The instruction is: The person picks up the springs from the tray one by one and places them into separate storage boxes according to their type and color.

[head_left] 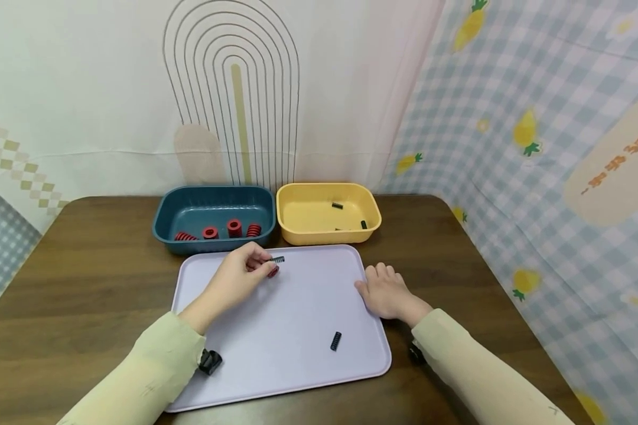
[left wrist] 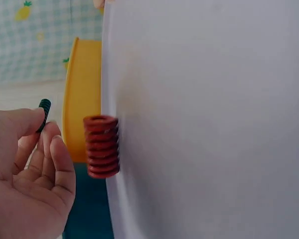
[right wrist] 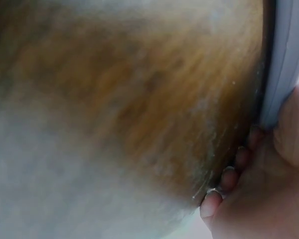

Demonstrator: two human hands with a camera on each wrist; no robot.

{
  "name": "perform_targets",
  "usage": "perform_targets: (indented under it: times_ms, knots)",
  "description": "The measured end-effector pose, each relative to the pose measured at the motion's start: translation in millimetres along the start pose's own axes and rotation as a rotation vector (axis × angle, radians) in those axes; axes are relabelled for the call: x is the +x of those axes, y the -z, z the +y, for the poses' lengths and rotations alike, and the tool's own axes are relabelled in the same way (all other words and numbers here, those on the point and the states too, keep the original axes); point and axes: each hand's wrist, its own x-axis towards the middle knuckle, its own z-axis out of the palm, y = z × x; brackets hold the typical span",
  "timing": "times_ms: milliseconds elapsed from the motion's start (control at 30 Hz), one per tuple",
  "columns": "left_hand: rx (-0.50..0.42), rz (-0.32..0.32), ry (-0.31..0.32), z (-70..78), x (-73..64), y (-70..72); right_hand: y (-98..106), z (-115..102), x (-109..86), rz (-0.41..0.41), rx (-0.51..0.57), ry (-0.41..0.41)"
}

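Note:
My left hand (head_left: 239, 273) is over the far left part of the pale lilac tray (head_left: 292, 330). Between thumb and fingertips it pinches a small dark green coil spring (left wrist: 46, 105), whose end sticks out to the right in the head view. Close by the thumb is a thicker red coil spring (left wrist: 102, 149) on the tray, partly hidden by the hand in the head view. My right hand (head_left: 388, 293) rests at the tray's right edge, fingers extended over the wood, holding nothing. Another small dark spring (head_left: 335, 340) lies on the tray's near right part.
Behind the tray stands a dark teal bin (head_left: 162, 219) with several red springs (head_left: 234, 228). Beside it, a yellow bin (head_left: 308, 237) contains a few small dark springs (head_left: 337, 205). All stand on a brown wooden table (head_left: 101, 277), with patterned cloth (head_left: 345, 106) hanging behind and at right.

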Motion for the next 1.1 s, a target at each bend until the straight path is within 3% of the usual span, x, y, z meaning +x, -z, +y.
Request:
perform_targets:
  times_ms: [167,300,533,800,1100]
  knots:
    - [0.069,0.074,0.04,0.7,2.3,9.9,-1.7,4.7,-0.4,-0.004,-0.008,-0.014]
    - [0.075,0.123,0.057,0.6,4.9,19.3,-2.3,5.6,-0.9,-0.017,0.004,-0.017]
    - [0.061,0.148,0.062,4.0,12.7,27.9,0.7,4.8,-2.6,-0.024,0.006,-0.026]
    - [0.045,0.127,0.054,11.8,38.1,22.1,0.7,5.2,-1.0,-0.015,-0.006,-0.009]
    - [0.064,0.133,0.085,24.4,66.8,8.1,1.9,-1.1,1.3,-0.03,0.003,-0.011]
